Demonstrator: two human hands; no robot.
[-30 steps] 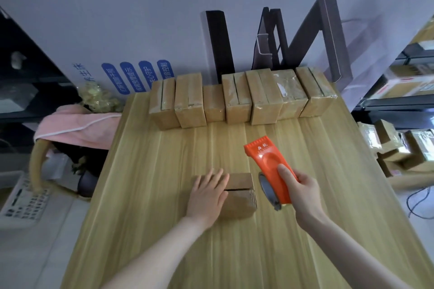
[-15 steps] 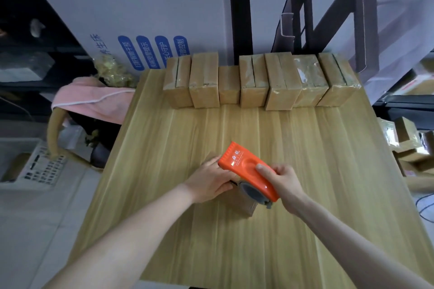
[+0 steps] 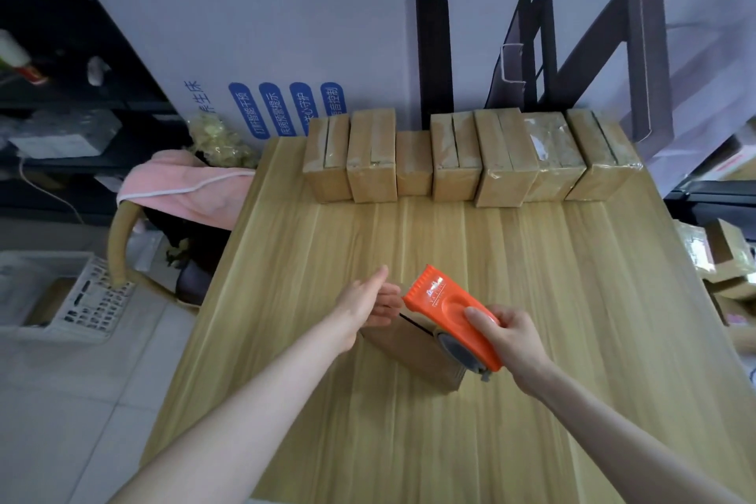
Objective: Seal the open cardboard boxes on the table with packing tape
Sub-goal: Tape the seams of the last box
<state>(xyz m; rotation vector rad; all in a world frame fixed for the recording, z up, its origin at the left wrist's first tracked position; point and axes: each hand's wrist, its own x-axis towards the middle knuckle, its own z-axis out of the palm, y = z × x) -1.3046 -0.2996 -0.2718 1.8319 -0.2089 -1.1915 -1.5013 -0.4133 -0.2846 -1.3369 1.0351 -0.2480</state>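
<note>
In the head view: right hand [image 3: 507, 336] with fingers curled round the orange tape dispenser [image 3: 450, 317], over the small cardboard box [image 3: 413, 352] lying mid-way along the bench [image 3: 552, 258]. Left hand [image 3: 366, 305] at the box's far end, fingers straight, holding nothing.

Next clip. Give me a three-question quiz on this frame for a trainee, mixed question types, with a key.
1. True or false: the right hand grips the orange tape dispenser.
2. How many boxes are in the far row on the table?
3. The dispenser hangs over: A the small box; B the far row; C bare table.
Key: 1 true; 2 seven; 3 A.
</note>
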